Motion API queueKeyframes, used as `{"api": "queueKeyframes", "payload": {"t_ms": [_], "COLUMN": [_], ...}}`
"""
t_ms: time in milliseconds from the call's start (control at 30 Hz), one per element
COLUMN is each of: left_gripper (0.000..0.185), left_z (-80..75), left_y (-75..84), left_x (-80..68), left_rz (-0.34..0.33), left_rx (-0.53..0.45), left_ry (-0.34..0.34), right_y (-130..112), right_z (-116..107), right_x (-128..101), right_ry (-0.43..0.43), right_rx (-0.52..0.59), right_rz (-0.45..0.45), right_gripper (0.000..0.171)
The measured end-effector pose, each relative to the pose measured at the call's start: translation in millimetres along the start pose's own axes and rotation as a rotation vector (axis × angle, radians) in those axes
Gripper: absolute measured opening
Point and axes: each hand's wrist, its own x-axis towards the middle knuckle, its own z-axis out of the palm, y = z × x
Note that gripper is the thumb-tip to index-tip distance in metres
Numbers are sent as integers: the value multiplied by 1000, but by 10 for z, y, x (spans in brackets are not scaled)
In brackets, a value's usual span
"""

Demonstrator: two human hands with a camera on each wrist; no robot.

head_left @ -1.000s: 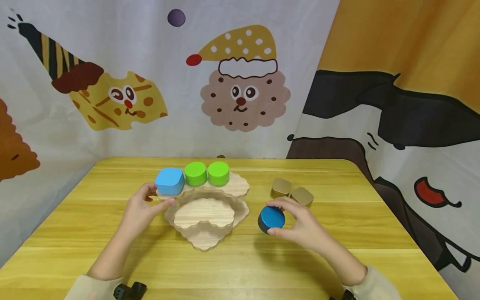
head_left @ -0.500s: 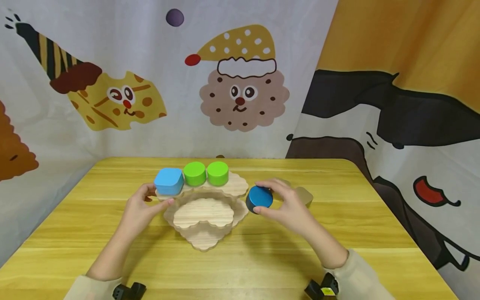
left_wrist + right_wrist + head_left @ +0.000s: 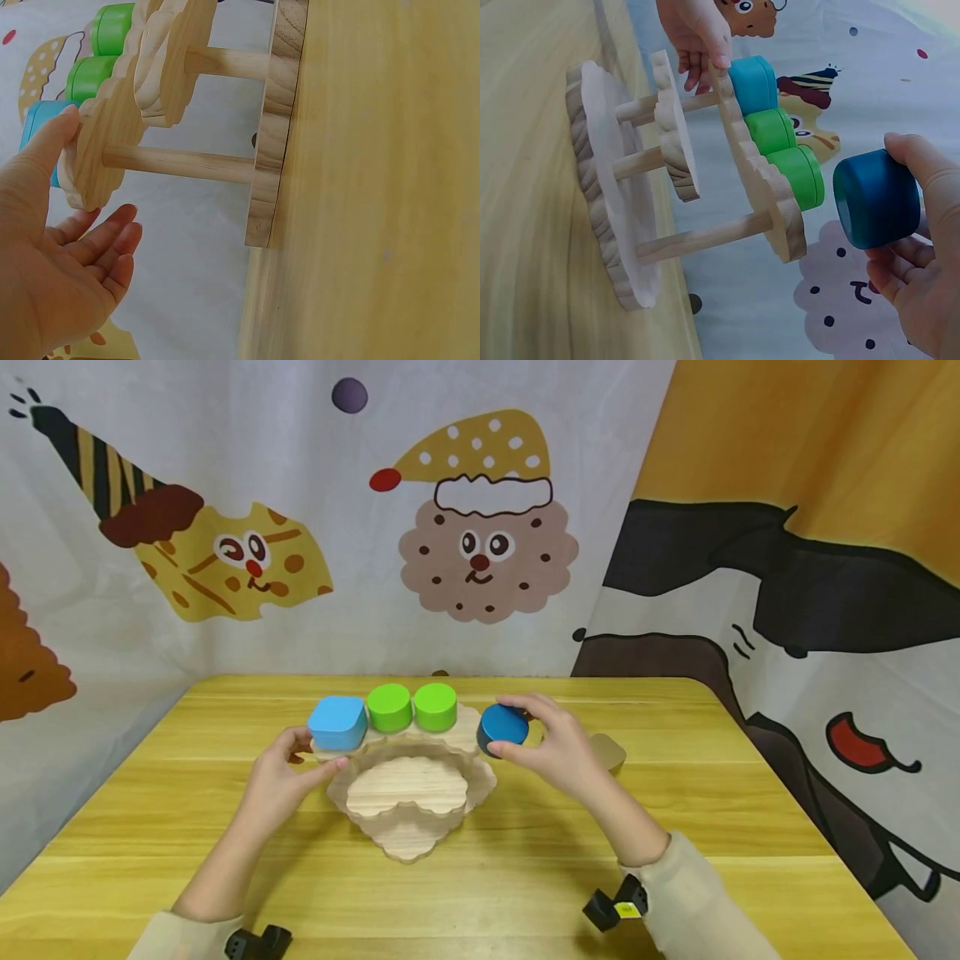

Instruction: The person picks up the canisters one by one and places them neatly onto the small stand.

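Just carried the dark blue tin [image 3: 502, 727] up off the surface [image 3: 525, 860] to the right end of the wooden stand's [image 3: 412, 793] top tier, right hand [image 3: 558, 747] grip still clamped round it, left hand [image 3: 281, 772] fingers relaxed, steadying the left edge, so nearly placed.

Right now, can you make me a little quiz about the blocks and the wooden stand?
1. True or false: the right hand holds the dark blue round block.
2. How many green round blocks stand on the top shelf of the wooden stand?
3. What does the left hand touch: A the edge of the top shelf, B a green block, C the table only?

Key
1. True: its fingers curl round the block beside the shelf's right end.
2. Two, side by side, next to the light blue square block.
3. A.
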Motion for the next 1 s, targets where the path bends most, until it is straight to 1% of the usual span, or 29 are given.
{"api": "queueKeyframes", "payload": {"t_ms": [233, 533, 733, 1000], "left_gripper": [59, 59, 61, 60], "left_z": [-1, 0, -3, 0], "left_y": [0, -8, 3, 3], "left_x": [-4, -6, -5, -1], "left_rz": [-4, -6, -9, -8], "left_rx": [5, 8, 14, 11], "left_ry": [2, 5, 0, 1], "right_y": [-19, -19, 15, 58], "right_z": [35, 106, 167, 226], "right_x": [153, 293, 356, 389], "right_ry": [18, 0, -8, -25], "right_rx": [8, 39, 63, 41], "right_rz": [6, 27, 47, 65], "right_gripper": [52, 52, 51, 53]}}
